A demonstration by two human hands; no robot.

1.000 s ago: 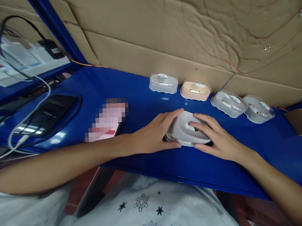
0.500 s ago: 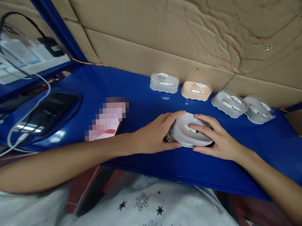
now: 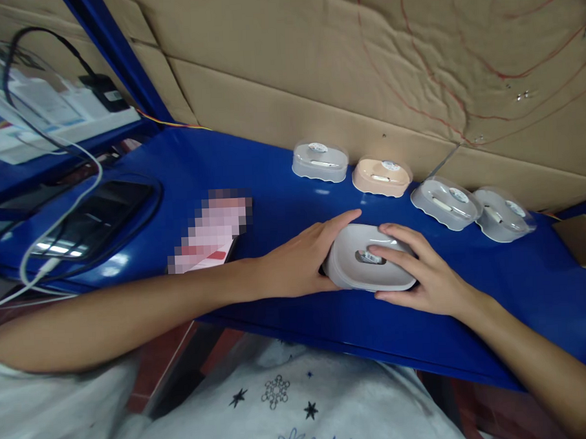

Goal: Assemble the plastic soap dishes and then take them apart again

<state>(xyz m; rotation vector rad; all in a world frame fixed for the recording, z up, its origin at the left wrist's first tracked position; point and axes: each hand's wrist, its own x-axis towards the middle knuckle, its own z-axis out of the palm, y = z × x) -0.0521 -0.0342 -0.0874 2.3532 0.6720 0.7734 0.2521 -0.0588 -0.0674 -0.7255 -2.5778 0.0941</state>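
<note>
Between my two hands is a grey oval soap box (image 3: pixel 346 259), tilted so that a hollow face with an oval opening and a barcode label points up toward me. My left hand (image 3: pixel 299 258) is closed around its left side, one finger stretched out beyond the far rim. At the right end, my right hand (image 3: pixel 434 271) grips it with the thumb on the near side and a finger reaching in over the label. Whether the box touches the table is hidden.
Along the cardboard wall (image 3: pixel 268 97) stand several lidded soap boxes, a peach one (image 3: pixel 381 178) among grey ones (image 3: pixel 320 163). A phone (image 3: pixel 211 233) lies left on the blue table (image 3: pixel 273 324). Beyond it are a black tablet (image 3: pixel 93 218) and cables. An open carton (image 3: pixel 583 242) sits far right.
The soap box has tipped, so its hollow face and barcode label show more fully. My left finger has come off the far rim, and the left thumb sits lower.
</note>
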